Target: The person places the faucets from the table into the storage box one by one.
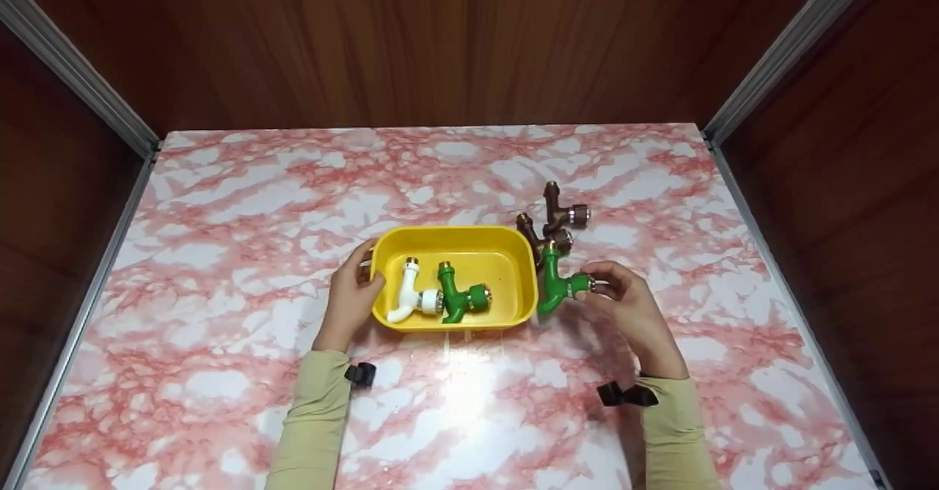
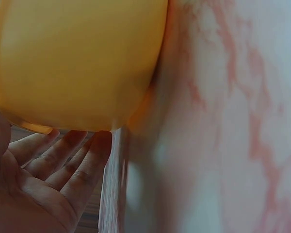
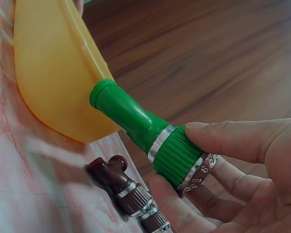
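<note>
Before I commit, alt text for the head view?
A right hand pinches a green tap by its knob, just right of a yellow tub that the left hand holds. Inside lie a white tap and another green tap; two brown taps lie on the table, beyond the held one.

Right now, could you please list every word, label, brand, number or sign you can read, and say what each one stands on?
No text can be read in any view.
Held green tap: marks on the knob's silver end, too unclear to tell whether they are letters.
Yellow tub: no lettering visible.
Other taps: too small to tell.
</note>
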{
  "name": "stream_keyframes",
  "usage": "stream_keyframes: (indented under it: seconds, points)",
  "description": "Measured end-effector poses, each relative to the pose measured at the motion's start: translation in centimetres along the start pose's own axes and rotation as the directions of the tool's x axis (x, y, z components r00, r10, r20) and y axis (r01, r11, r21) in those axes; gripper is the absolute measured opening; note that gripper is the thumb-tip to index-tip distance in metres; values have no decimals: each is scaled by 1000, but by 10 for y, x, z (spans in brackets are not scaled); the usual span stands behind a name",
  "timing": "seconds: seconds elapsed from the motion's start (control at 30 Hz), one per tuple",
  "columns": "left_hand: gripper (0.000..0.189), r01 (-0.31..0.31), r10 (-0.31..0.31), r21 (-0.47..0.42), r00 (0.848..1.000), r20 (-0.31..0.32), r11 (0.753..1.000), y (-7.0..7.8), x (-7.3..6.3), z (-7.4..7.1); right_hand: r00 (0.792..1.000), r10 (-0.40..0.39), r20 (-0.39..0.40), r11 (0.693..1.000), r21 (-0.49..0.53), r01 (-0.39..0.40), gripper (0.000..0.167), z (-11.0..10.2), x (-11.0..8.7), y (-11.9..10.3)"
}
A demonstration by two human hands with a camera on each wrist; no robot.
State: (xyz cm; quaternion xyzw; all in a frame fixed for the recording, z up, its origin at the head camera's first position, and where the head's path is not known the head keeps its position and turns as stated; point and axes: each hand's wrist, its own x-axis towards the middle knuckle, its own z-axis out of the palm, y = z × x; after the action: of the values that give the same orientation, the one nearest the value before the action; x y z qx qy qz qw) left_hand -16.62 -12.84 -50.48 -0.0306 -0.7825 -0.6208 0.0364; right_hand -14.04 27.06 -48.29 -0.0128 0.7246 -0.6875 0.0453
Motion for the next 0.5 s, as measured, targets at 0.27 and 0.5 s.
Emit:
stream_keyframes:
  seconds: [0.27,0.5]
  points:
    - [56,5,-4,23,1000,-24,1000,-32,9,3,1000,-13,0,1000,-13,13,40,0,-2,-4]
    - [56,-16,17,19,999,-34,1000,-34,9,3,1000,-2,-12,1000,-14,1,41,0,-3,-9]
